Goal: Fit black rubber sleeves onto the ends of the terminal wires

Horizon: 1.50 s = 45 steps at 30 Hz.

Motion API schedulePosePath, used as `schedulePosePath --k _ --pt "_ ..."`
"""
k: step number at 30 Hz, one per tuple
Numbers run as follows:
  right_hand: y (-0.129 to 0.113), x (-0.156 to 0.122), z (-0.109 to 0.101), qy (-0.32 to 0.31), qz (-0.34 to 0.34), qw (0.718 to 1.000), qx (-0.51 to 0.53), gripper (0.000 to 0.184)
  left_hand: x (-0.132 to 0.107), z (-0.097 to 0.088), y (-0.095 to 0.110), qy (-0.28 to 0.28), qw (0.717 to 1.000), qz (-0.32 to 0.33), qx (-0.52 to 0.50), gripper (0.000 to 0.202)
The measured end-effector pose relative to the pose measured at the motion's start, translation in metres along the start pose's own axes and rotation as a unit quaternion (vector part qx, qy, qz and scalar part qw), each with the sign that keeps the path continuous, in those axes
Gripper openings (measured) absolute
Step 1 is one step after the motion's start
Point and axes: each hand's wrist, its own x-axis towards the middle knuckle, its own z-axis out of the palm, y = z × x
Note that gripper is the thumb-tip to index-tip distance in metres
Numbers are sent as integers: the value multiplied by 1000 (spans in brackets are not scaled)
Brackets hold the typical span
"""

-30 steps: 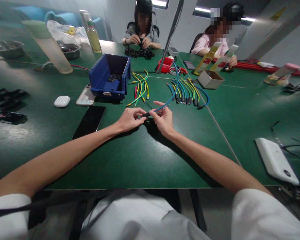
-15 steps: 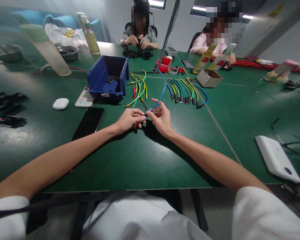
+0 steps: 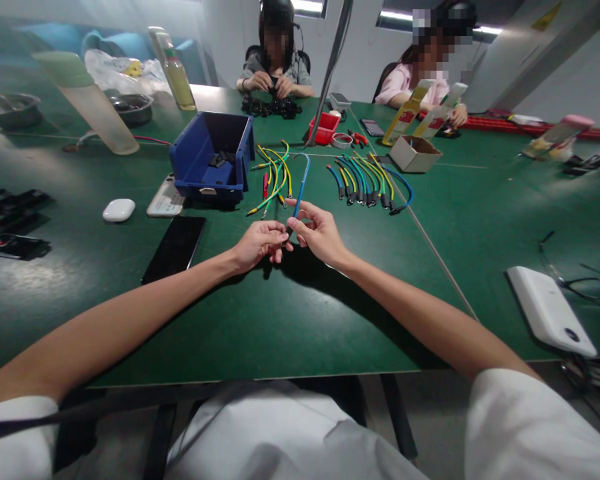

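Observation:
A blue cable point(image 3: 303, 179) rises from between my hands, its upper end bent over to the left. My right hand point(image 3: 325, 235) pinches it near the bottom. At its lower end is a small black sleeve point(image 3: 289, 231), and the fingertips of my left hand point(image 3: 257, 245) are closed on it. Fingers partly cover the sleeve, so the cable's tip is hidden. Just beyond my hands lies a loose group of yellow-green cables point(image 3: 286, 175). Farther right is a row of blue, green and yellow cables point(image 3: 367, 180), with black sleeves at their near ends.
A blue bin point(image 3: 207, 183) with small black pieces stands left of the cables. Nearby are a black phone point(image 3: 175, 250) and a white case point(image 3: 119, 211). A cardboard box point(image 3: 414, 157) and red tray point(image 3: 324, 129) sit farther back. Two people sit across the table.
The blue cable has swung from a wide rightward arc to a more upright position, its upper end now bent left. Both hands stay close together, with the fingers shifted slightly.

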Motion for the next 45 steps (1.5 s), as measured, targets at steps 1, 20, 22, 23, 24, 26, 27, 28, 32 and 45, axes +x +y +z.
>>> schedulePosePath --k 1,20,22,23,24,26,27,28,32,45 --pt "0 0 0 -6 1 1000 0 49 0 0 -1 -1 1000 6 0 38" --pt "-1 -1 2 13 -29 998 -62 27 -10 10 -1 171 936 189 241 23" --pt "-1 -2 3 18 -20 998 -59 32 -10 11 -3 200 910 221 289 19" --pt "0 -2 3 18 -15 998 -58 35 -10 10 -4 211 894 237 315 18" --pt "0 -3 4 17 -9 998 -59 38 -10 10 -5 221 877 254 342 17" --pt "0 -4 5 16 6 998 -57 42 -11 9 -7 242 837 286 399 14" --pt "0 -4 6 16 14 998 -55 43 -12 9 -8 253 813 300 429 12" --pt "0 -5 7 17 22 998 -53 45 -13 8 -9 261 789 313 460 11" --pt "-1 -5 10 23 55 998 -32 49 -14 5 -12 259 697 355 566 9" --pt "-6 0 7 31 105 994 6 45 -13 7 -18 226 685 371 585 10"
